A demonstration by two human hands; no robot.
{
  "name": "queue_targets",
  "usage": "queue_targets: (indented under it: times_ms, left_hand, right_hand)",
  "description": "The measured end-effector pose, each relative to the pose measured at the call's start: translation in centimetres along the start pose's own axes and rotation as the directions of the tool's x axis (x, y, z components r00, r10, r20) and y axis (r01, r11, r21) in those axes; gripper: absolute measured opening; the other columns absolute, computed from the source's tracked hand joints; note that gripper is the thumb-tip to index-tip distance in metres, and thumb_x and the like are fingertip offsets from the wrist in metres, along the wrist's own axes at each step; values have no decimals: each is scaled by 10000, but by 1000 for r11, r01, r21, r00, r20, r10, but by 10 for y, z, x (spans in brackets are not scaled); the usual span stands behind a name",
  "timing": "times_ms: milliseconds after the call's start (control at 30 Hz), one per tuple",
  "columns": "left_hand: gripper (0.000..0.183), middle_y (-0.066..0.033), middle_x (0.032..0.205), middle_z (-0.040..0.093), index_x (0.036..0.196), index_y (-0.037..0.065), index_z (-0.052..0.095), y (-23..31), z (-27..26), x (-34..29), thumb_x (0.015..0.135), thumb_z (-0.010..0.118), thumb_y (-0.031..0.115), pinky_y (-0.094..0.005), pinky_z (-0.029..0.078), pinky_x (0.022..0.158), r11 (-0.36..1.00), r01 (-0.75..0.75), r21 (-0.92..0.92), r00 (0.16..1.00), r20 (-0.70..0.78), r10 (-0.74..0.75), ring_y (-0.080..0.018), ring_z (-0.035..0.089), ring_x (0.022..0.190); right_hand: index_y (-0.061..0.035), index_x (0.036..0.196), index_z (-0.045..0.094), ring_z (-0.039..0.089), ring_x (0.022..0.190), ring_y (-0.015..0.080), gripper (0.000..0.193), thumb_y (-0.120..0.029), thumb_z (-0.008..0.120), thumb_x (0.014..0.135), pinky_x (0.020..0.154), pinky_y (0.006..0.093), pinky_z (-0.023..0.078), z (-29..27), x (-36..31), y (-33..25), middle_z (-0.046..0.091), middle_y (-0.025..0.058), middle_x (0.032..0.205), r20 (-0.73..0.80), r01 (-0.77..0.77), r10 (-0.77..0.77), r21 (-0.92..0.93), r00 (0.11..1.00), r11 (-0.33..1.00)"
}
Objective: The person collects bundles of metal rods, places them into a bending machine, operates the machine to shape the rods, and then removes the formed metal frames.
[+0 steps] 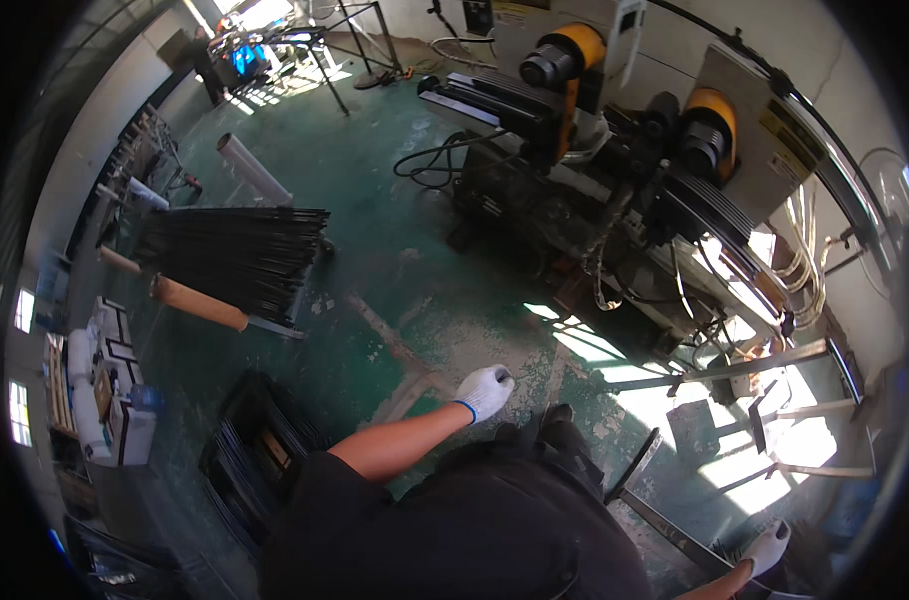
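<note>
My left hand, in a white knit glove with a blue cuff, is held out in front of my body above the worn green floor. Its fingers are curled closed, and nothing shows in them. Low at the right, my right hand wears a white glove too. Those fingers are curled in as well, with no object visible in the grip. Close beside the right hand runs a dark metal bar of a low frame; I see no clear contact between them.
A large machine with orange-capped motors stands ahead right. A rack holds many black rods at left, near a cardboard tube. Black frame-like pieces stack by my left side. A metal stand stands in sunlight at right.
</note>
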State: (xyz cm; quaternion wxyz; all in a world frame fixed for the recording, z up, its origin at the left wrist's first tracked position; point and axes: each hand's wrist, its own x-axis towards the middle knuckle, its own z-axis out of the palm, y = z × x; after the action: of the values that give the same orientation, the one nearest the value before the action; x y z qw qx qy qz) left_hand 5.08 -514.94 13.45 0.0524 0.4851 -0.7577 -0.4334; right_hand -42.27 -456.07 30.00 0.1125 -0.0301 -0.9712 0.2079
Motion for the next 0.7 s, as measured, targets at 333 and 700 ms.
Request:
queue_targets:
  times_ms: [333, 700]
  left_hand:
    - [245, -184, 1067, 745, 1092, 38, 721, -140, -232, 34, 943, 641, 215, -442, 570, 886, 984, 90, -155, 938, -318, -136, -369, 716, 994]
    - [280, -184, 1132, 728, 1150, 11, 725, -344, -643, -79, 932, 683, 181, -431, 548, 984, 790, 612, 35, 176, -980, -93, -360, 691, 1081]
  right_hand:
    - [-59, 1115, 791, 735, 1058, 356, 395, -355, 724, 862, 961, 421, 554, 374, -287, -389, 767, 211, 1100, 887, 613, -328, 66, 326, 787]
    - [-40, 1258, 703, 702, 1128, 383, 446, -285, 749, 888, 980, 421, 556, 493, -692, -891, 733, 222, 1202, 617, 688, -693, 685, -373, 239]
